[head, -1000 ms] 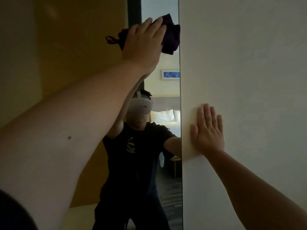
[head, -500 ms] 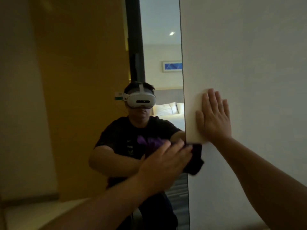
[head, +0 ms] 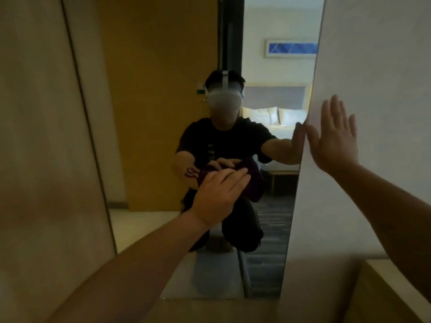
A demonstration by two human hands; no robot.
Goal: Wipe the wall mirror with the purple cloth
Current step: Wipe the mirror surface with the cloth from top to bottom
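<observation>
Left hand (head: 220, 194) pressing purple cloth (head: 253, 183) on wall mirror (head: 163, 136); right hand (head: 335, 138), flat-palmed at 3 o'clock, risks smudging glass edge.

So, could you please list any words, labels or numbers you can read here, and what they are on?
None can be read.
Pale print on the reflected black T-shirt: too blurred.
Small green-and-white wall plate reflected in the tall wall mirror: too small.

White wall (head: 377, 66) at right, tan panel (head: 35, 136) at left
</observation>
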